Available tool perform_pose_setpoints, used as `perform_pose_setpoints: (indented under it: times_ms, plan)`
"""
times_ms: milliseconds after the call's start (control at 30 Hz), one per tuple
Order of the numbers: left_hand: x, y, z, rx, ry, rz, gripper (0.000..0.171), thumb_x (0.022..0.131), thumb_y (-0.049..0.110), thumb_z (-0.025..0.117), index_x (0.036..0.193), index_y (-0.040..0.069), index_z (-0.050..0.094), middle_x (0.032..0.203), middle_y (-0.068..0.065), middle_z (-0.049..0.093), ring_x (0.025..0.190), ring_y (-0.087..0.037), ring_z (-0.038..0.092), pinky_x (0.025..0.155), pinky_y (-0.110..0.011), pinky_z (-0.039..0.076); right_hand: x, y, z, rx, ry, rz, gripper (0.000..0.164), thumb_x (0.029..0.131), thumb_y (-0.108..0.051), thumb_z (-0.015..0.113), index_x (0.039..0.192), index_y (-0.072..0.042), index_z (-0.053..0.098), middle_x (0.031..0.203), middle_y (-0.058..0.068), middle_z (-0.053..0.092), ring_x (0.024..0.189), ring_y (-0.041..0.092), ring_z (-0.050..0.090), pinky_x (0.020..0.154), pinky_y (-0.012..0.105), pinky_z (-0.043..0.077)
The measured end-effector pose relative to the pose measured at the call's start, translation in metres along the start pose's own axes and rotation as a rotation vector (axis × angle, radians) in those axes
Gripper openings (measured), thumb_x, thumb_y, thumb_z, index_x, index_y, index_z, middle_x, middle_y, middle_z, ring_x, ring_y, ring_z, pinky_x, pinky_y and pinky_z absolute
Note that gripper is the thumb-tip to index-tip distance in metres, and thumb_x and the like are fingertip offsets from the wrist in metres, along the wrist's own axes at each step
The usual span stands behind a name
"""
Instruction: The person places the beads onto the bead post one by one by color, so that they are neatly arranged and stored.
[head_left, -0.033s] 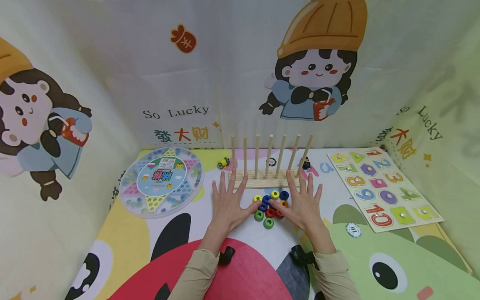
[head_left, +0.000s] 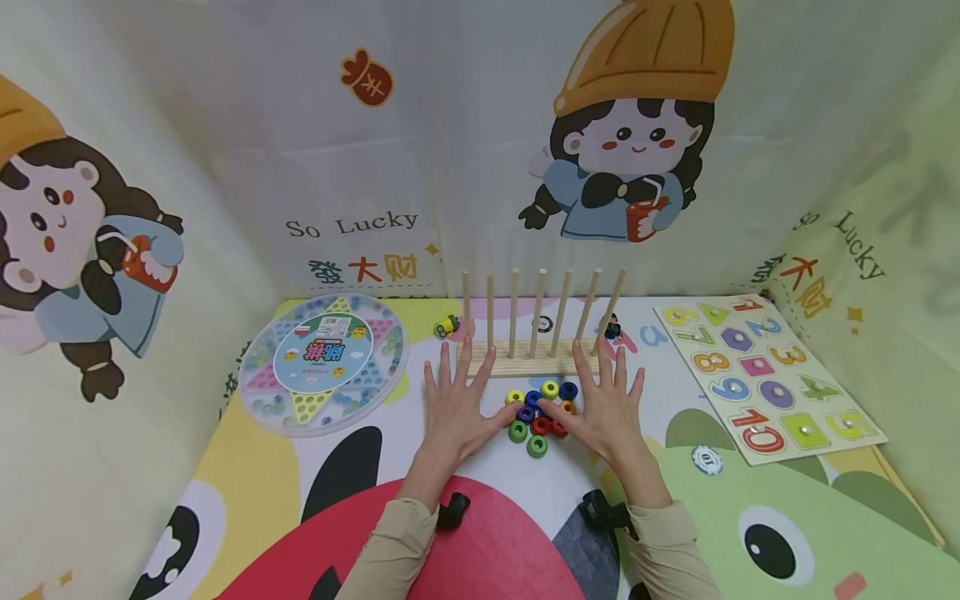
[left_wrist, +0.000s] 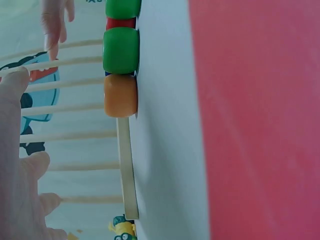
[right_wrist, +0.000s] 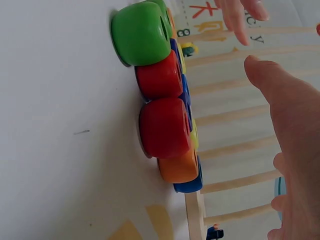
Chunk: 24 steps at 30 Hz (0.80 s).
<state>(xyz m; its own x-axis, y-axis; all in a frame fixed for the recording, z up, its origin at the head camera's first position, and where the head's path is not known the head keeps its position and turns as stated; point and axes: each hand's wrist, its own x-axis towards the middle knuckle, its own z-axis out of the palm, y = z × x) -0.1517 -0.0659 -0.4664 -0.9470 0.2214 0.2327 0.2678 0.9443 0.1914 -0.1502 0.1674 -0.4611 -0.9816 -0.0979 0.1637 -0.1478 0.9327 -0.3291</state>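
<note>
Both hands spread out over a cluster of glossy beads with holes. In the head view, the left hand (head_left: 459,412) has straight, fanned fingers, its thumb reaching over the cluster's left side. Mirroring it, the right hand (head_left: 607,417) holds nothing and its thumb overlaps the cluster's right side. The wrist views show the fingers raised above the beads. Among these are a green bead (head_left: 537,447), a red bead (right_wrist: 165,127), an orange bead (left_wrist: 120,95) and several blue and yellow ones. Just behind stands a wooden rack (head_left: 517,367) with a row of upright pegs; fingertips overlap its base.
A round Chinese checkers box (head_left: 390,367) lies at the left. On the right is a number-and-shape puzzle board (head_left: 731,371). Small toy figures, one yellow-green (head_left: 447,326) and one dark (head_left: 613,326), sit near the rack's ends. A chip (head_left: 707,460) lies near the board.
</note>
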Motion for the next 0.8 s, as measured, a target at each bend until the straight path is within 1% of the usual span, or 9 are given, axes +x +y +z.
perform_pose_setpoints:
  times_ms: [167, 300, 467, 667, 800]
  plan:
    - [0.0004, -0.0021, -0.0009, 0.005, 0.009, -0.001, 0.093, 0.083, 0.078, 0.046, 0.158, 0.029, 0.024, 0.166, -0.007, 0.005, 0.149, -0.041, 0.003, 0.114, -0.067, 0.006, 0.0009, -0.0004, -0.0004, 0.003, -0.009, -0.001, 0.105, 0.079, -0.068, 0.065, 0.159, -0.015, 0.021, 0.163, 0.02, 0.001, 0.146, 0.05, -0.003, 0.109, 0.073, -0.007]
    - [0.0005, -0.0033, -0.0024, 0.002, 0.013, -0.001, 0.093, 0.083, 0.079, 0.046, 0.158, 0.029, 0.024, 0.166, -0.006, 0.002, 0.149, -0.041, 0.003, 0.114, -0.066, 0.006, 0.0014, 0.0016, 0.0006, 0.0, -0.012, -0.002, 0.105, 0.079, -0.068, 0.064, 0.159, -0.015, 0.02, 0.163, 0.02, 0.001, 0.146, 0.05, -0.003, 0.109, 0.073, -0.007]
    - [0.0, -0.005, -0.0026, -0.003, 0.033, 0.0, 0.092, 0.084, 0.077, 0.047, 0.158, 0.029, 0.024, 0.166, -0.004, 0.0, 0.149, -0.042, 0.006, 0.114, -0.067, 0.008, 0.0006, 0.0034, 0.0022, 0.016, -0.005, -0.004, 0.106, 0.079, -0.068, 0.064, 0.159, -0.015, 0.02, 0.163, 0.02, 0.002, 0.146, 0.05, -0.003, 0.108, 0.073, -0.006]
    - [0.0011, -0.0071, -0.0029, -0.029, 0.051, -0.001, 0.089, 0.085, 0.075, 0.047, 0.158, 0.029, 0.024, 0.166, -0.006, 0.006, 0.149, -0.042, 0.006, 0.114, -0.067, 0.008, -0.0007, 0.0046, 0.0035, 0.032, 0.025, -0.014, 0.106, 0.078, -0.07, 0.064, 0.158, -0.015, 0.023, 0.163, 0.021, 0.003, 0.145, 0.052, 0.001, 0.108, 0.074, -0.005]
    - [0.001, -0.0085, -0.0035, -0.021, 0.044, -0.014, 0.09, 0.085, 0.076, 0.046, 0.158, 0.029, 0.022, 0.166, -0.005, 0.005, 0.149, -0.041, 0.006, 0.115, -0.066, 0.008, -0.0009, 0.0045, 0.0045, 0.044, 0.038, -0.015, 0.106, 0.077, -0.071, 0.064, 0.158, -0.014, 0.024, 0.163, 0.021, 0.004, 0.145, 0.052, 0.003, 0.108, 0.074, -0.003]
